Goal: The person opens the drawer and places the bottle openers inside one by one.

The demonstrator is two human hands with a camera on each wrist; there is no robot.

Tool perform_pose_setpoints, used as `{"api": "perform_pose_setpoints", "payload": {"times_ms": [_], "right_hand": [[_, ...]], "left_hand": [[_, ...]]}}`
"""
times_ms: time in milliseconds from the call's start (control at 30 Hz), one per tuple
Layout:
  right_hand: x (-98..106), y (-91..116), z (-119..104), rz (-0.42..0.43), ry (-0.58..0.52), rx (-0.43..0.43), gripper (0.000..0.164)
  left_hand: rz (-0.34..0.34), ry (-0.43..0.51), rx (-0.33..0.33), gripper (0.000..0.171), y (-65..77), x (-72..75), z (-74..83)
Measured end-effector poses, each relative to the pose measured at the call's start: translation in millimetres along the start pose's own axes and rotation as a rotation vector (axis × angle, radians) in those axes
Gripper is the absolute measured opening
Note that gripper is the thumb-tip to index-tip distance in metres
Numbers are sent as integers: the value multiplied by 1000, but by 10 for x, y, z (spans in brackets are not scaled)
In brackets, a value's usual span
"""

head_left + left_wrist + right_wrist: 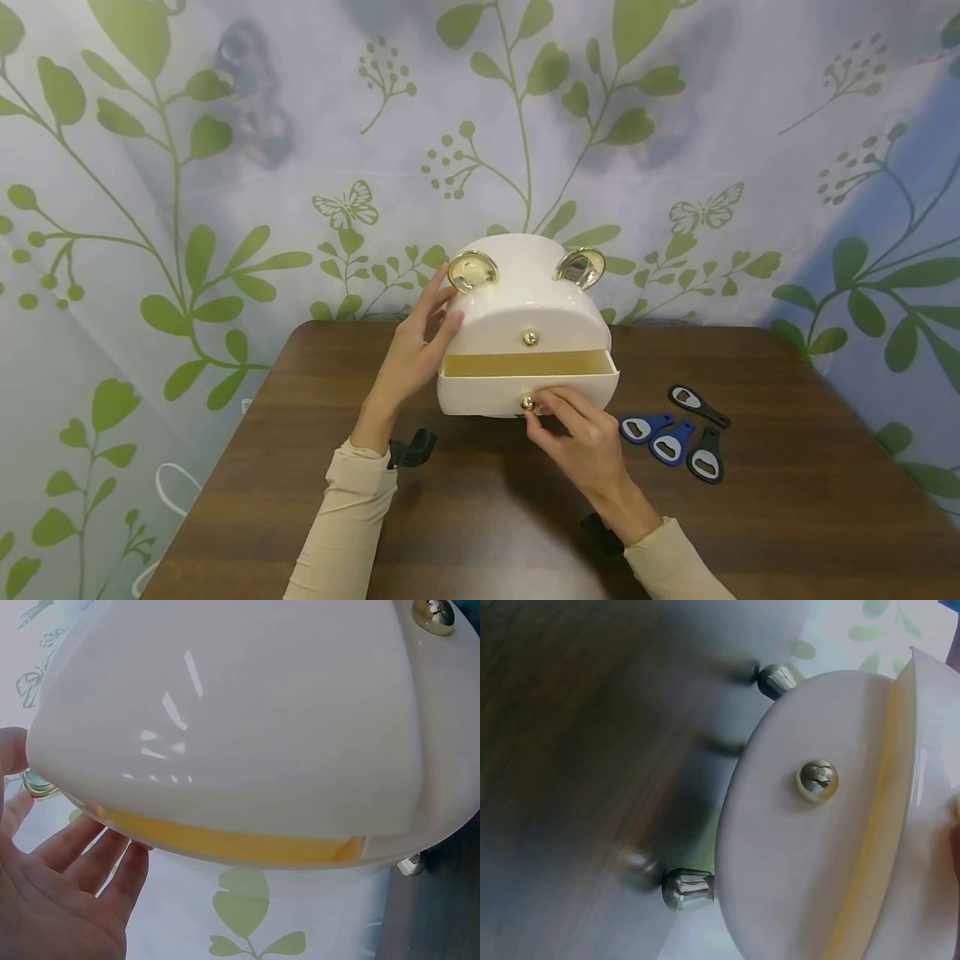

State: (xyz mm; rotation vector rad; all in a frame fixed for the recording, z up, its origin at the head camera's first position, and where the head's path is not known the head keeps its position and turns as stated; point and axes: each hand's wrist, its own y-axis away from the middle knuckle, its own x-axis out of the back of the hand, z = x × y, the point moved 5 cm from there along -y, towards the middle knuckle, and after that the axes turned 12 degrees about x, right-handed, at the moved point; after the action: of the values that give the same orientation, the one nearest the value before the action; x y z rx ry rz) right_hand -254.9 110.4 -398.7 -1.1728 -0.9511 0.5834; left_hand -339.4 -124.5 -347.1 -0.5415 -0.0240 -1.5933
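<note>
A white rounded drawer box (517,287) with two gold ear-shaped pieces (472,272) stands on the table. Its lower drawer (480,393) is pulled partly out, and a yellow inner surface shows in the gap. My left hand (416,350) rests against the box's left side, fingers spread; the left wrist view shows its fingertips (135,851) touching the edge. Between thumb and fingers, my right hand (581,437) pinches the lower drawer's gold knob (528,402). The upper drawer's knob (531,338) is free, also seen in the right wrist view.
Several bottle openers, two blue (673,442) and two black (706,457), lie on the brown wooden table (795,467) right of the box. Behind the table hangs a leaf-patterned cloth (285,175). A white cord (168,492) shows past the table's left edge.
</note>
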Motion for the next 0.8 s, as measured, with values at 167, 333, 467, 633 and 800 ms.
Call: {"api": "perform_pose_setpoints", "payload": {"times_ms": [167, 333, 467, 633, 800], "right_hand": [[-7, 11, -9, 6, -3, 13, 21], [-2, 32, -20, 4, -1, 27, 20], [-2, 46, -19, -1, -5, 39, 19], [0, 29, -12, 5, -23, 67, 17], [59, -30, 11, 50, -21, 70, 14]], "left_hand": [[-3, 5, -2, 67, -16, 4, -16], [-14, 17, -11, 66, -32, 1, -30], [-19, 22, -11, 67, -42, -4, -31], [-13, 26, -3, 67, -46, 2, -54], [-13, 26, -12, 66, -53, 6, -53]]}}
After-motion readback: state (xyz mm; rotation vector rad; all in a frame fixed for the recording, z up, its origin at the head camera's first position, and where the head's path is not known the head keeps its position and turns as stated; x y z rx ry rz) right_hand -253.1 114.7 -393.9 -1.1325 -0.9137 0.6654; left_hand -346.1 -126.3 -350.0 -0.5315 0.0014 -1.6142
